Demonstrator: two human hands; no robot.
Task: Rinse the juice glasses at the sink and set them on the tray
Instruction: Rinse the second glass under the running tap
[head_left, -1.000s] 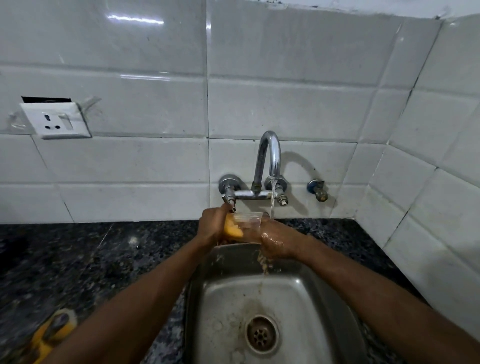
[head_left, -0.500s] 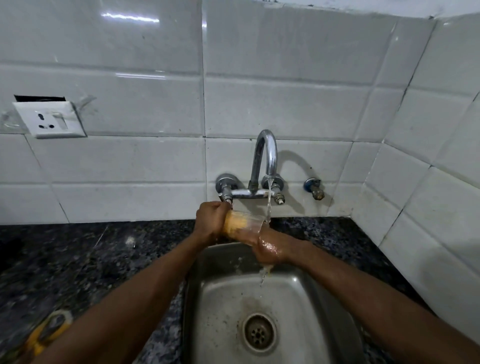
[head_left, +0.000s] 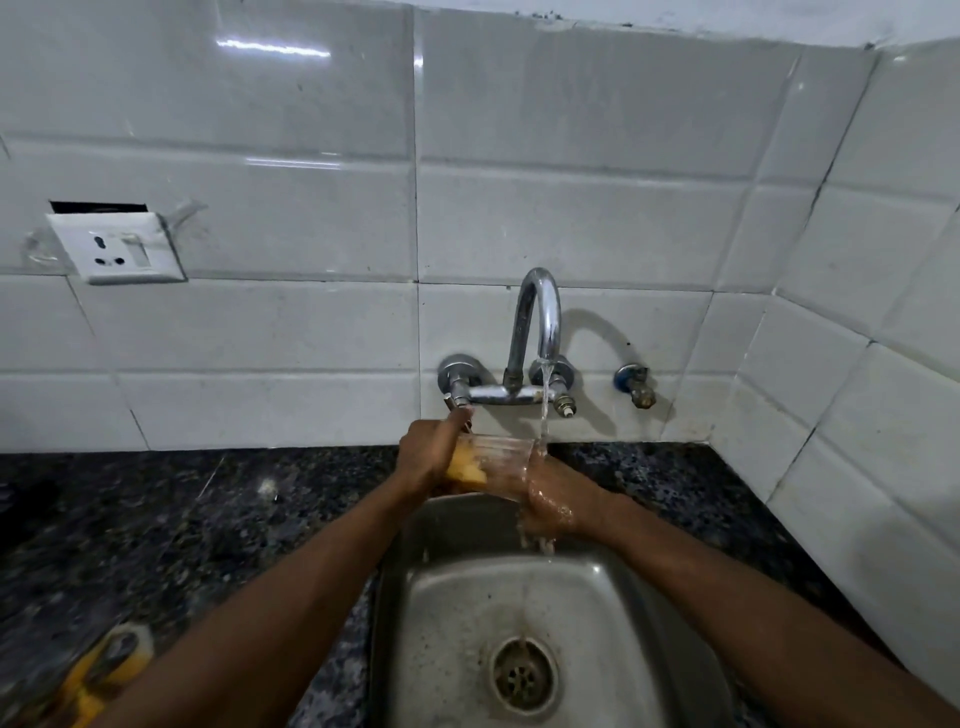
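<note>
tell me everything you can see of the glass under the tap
The juice glass is clear, seemingly faintly ribbed, and lies on its side above the back edge of the steel sink. Yellow-orange juice residue sits in its base end, which the left hand grips; the right hand holds the mouth end. Water from the tap falls at that mouth end and runs off the right hand into the sink. Whether fingers reach inside cannot be told.
</note>
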